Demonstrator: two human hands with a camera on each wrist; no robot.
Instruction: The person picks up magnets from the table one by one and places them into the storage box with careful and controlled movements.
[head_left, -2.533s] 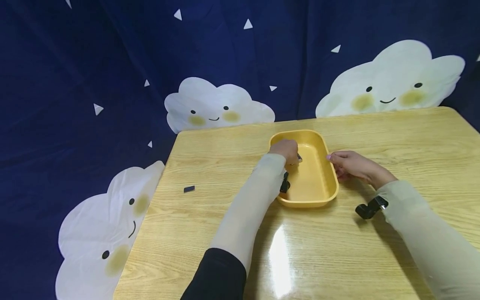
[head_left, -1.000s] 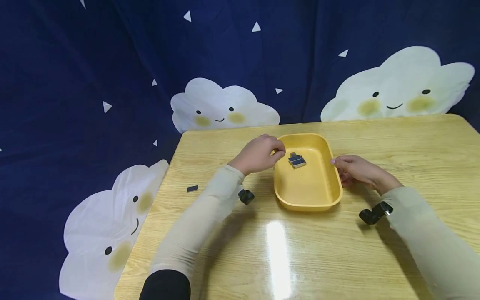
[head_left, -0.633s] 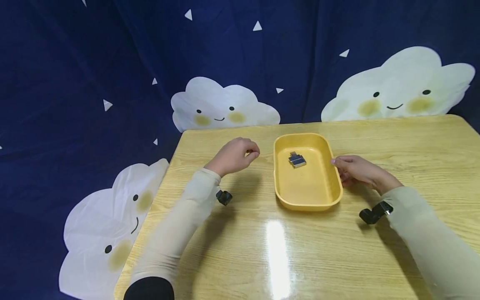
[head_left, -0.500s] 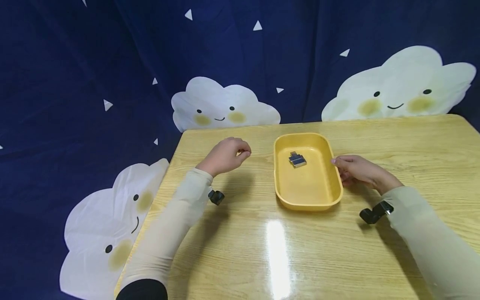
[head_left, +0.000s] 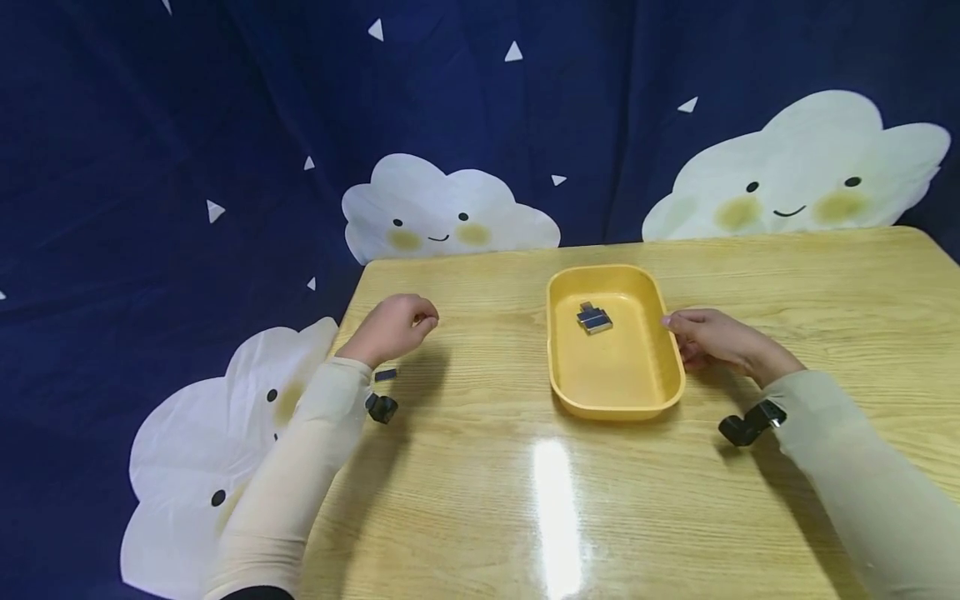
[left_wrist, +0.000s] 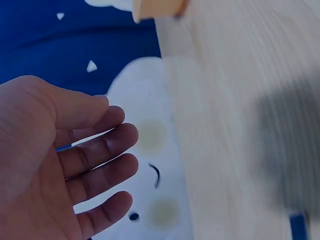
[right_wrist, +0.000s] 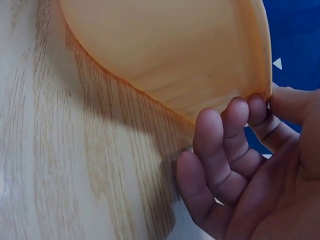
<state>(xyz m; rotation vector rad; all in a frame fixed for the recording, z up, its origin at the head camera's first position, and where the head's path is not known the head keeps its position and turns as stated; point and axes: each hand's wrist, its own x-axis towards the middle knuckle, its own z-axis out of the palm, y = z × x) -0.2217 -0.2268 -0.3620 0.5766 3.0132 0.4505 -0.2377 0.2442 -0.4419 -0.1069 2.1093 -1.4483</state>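
Note:
My left hand (head_left: 393,327) is in the air over the left part of the table, its fingers loosely bent with nothing between them. A small dark blue rectangular piece (head_left: 386,375) lies on the wood just below that wrist; its end (left_wrist: 298,226) shows at the lower right of the left wrist view. My right hand (head_left: 716,342) pinches the right rim of a yellow plastic tray (head_left: 615,412), thumb at the rim and fingers against the outer wall (right_wrist: 165,60). Inside the tray, toward its far left, several similar small dark pieces (head_left: 595,320) lie close together.
The wooden table (head_left: 465,467) reaches back to a dark blue curtain (head_left: 450,75) with white smiling clouds. A black wrist camera (head_left: 382,408) sits on the left sleeve and another (head_left: 750,423) on the right. A bright reflection crosses the table's front.
My left hand has come out of the tray and moved left toward the lone dark piece, uncovering the pieces in the tray. My right hand stays at the rim.

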